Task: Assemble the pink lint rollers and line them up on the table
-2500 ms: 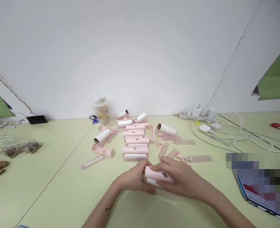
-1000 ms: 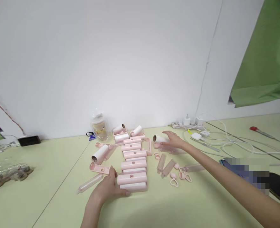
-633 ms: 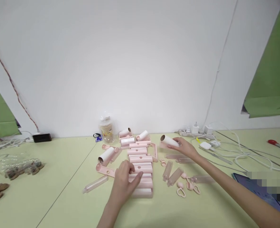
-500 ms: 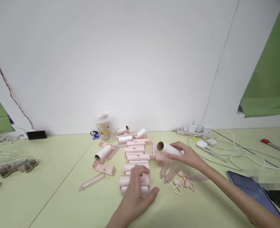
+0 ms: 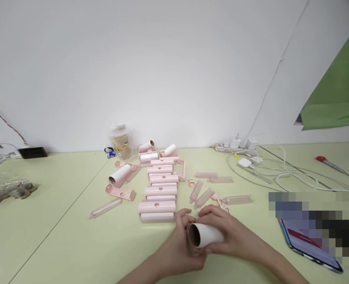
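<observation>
Near the front of the table, my right hand (image 5: pixel 236 236) is closed around a white paper roll (image 5: pixel 212 236) with a brown cardboard core. The roll's open end points left and toward me. My left hand (image 5: pixel 177 250) curls around that end, gripping the roll and a thin edge below it that I cannot clearly make out. Behind my hands runs a column of pink lint-roller cases (image 5: pixel 161 192) with white rolls in them. To its right lie several clear pink handle pieces (image 5: pixel 204 198). Pink ring parts (image 5: pixel 221 203) are partly hidden behind my right hand.
More pink cases and a loose white roll (image 5: pixel 120 175) lie left of the column, with a clear tube (image 5: pixel 105 208). A bagged cup (image 5: pixel 121 142) stands by the wall. At right are white cables (image 5: pixel 295 177), a red-handled tool (image 5: pixel 332 165) and a phone (image 5: pixel 313 246).
My right hand has brought the white roll down toward me. My left hand has left the pink cases, moved right and closed on the roll's end. The view has shifted slightly.
</observation>
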`<state>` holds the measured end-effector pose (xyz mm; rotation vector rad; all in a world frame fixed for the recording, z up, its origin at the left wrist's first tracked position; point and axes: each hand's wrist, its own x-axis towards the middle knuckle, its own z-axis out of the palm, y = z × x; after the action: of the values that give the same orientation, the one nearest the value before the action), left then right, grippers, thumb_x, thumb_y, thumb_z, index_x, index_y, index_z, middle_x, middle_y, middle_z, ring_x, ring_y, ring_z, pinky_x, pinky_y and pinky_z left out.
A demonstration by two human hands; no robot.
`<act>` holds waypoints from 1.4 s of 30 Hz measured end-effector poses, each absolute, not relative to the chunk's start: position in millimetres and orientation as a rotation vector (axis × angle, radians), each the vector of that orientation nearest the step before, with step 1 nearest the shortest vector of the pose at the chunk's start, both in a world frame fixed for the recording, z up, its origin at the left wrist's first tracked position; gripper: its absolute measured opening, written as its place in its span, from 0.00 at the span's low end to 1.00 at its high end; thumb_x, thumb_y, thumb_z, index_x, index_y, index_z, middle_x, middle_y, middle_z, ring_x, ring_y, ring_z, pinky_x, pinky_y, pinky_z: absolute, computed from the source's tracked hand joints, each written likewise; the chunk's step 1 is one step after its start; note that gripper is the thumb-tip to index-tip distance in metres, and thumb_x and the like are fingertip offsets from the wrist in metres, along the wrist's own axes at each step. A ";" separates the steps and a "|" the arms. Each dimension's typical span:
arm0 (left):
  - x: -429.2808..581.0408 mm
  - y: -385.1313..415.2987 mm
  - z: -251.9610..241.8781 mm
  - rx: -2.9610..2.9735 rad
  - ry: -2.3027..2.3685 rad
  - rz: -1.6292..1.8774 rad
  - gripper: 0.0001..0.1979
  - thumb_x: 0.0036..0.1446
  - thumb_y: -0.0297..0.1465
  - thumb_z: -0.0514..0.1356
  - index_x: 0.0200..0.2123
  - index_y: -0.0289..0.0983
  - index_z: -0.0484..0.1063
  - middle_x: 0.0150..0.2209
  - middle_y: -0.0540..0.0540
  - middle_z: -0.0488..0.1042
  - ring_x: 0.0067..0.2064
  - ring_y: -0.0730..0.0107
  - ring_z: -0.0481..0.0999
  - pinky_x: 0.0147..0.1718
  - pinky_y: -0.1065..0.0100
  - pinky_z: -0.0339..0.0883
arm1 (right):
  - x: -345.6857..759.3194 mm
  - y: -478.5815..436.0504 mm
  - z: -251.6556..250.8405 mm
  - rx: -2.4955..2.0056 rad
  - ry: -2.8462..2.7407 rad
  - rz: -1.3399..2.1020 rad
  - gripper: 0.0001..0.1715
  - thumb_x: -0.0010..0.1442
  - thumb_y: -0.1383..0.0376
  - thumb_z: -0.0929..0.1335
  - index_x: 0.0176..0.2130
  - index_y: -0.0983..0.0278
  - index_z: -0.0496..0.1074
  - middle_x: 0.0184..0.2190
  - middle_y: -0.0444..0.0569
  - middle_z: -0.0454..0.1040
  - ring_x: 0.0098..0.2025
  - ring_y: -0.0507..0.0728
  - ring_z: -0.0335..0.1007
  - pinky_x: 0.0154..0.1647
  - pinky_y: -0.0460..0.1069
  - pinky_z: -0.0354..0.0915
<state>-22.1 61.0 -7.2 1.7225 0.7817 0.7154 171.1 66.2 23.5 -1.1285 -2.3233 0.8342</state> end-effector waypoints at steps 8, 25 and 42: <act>-42.0 56.8 8.9 1.835 0.794 0.785 0.37 0.51 0.32 0.60 0.58 0.40 0.39 0.61 0.38 0.47 0.63 0.58 0.46 0.60 0.54 0.43 | 167.2 60.3 29.8 -0.886 -1.746 0.989 0.25 0.53 0.50 0.68 0.48 0.56 0.67 0.41 0.50 0.70 0.44 0.61 0.66 0.43 0.52 0.64; -50.7 67.7 13.8 1.531 1.017 1.065 0.27 0.49 0.39 0.58 0.51 0.37 0.56 0.44 0.42 0.69 0.45 0.58 0.68 0.42 0.62 0.64 | 131.2 75.5 22.8 -1.438 -2.596 0.041 0.13 0.48 0.58 0.72 0.18 0.62 0.76 0.22 0.50 0.71 0.31 0.58 0.65 0.31 0.51 0.56; -47.7 61.9 34.2 1.700 0.984 0.719 0.42 0.42 0.21 0.54 0.58 0.41 0.35 0.38 0.48 0.70 0.30 0.69 0.70 0.27 0.70 0.63 | 143.7 61.5 37.7 -1.118 -1.531 0.977 0.12 0.56 0.55 0.67 0.31 0.61 0.66 0.42 0.54 0.75 0.48 0.60 0.70 0.43 0.53 0.68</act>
<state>-47.7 61.9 34.2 1.6996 0.9837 0.7192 143.7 61.5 37.7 -1.1179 -1.5309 0.9773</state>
